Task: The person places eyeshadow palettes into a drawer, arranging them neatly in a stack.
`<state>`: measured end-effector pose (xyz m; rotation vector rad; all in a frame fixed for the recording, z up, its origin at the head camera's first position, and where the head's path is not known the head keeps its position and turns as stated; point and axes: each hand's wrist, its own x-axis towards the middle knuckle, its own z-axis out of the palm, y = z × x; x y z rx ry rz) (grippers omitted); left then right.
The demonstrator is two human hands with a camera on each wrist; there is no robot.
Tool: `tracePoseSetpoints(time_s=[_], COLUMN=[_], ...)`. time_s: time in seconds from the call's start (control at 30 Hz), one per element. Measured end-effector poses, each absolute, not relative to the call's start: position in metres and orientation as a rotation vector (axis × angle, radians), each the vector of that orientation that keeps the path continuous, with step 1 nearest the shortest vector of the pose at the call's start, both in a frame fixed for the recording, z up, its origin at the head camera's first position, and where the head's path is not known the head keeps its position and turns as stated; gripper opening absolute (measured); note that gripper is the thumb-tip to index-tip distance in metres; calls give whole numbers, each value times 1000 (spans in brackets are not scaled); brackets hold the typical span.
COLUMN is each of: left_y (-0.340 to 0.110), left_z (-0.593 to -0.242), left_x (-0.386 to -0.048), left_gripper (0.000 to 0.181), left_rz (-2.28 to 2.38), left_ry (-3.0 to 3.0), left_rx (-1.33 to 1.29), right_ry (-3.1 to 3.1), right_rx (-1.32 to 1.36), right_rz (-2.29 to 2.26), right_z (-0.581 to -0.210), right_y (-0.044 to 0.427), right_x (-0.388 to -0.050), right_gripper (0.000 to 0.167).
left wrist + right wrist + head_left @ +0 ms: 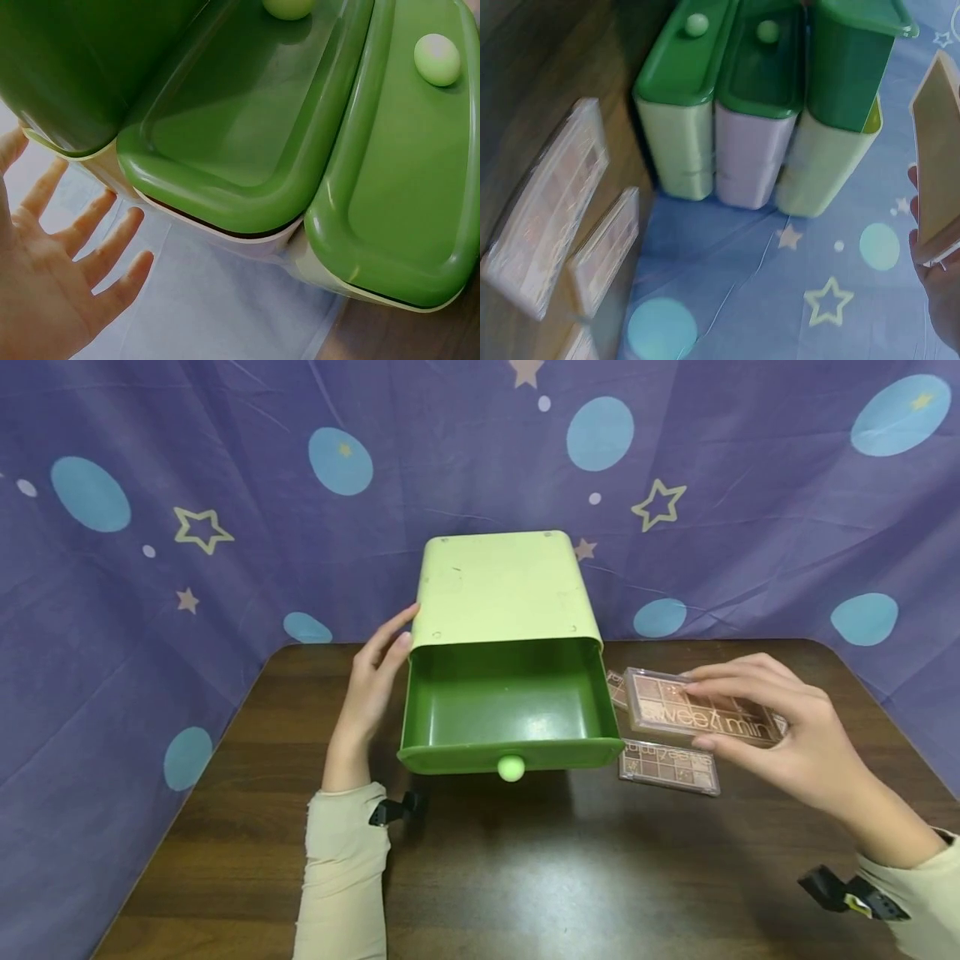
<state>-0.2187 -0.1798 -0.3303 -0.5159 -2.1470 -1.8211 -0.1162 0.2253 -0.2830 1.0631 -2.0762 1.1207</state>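
A stacked drawer unit (pixel 510 585) stands at the back of the table, its green top drawer (pixel 512 752) pulled out and bare inside. My left hand (pixel 373 681) rests on the unit's left side, and its fingers are straight and spread in the left wrist view. To the right of the drawer, my right hand (pixel 787 718) pinches a clear-lidded eyeshadow palette (pixel 660 710) between thumb and fingers, raised above the tabletop. Below it lies another eyeshadow palette (pixel 667 768). One more palette (pixel 617 689) shows partly behind the held one.
Two lower drawers, the middle one (pixel 757 75) and the bottom one (pixel 682 60), are closed, each with a round knob. The wooden table (pixel 225 827) meets a purple patterned cloth (pixel 247 460) behind the unit.
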Motion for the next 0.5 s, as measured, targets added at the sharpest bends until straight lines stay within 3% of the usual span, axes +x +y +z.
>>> tracePoseSetpoints(time_s=[0.5], left_y=[-180], left_z=[-330], left_x=[-219], left_gripper=[44], left_rz=[-1825], left_ry=[-2158], left_rx=[-503], right_ry=[-2086], right_rx=[1054], right_rz=[1196], right_z=[-282], right_y=[186], right_x=[-140], right_gripper=[44])
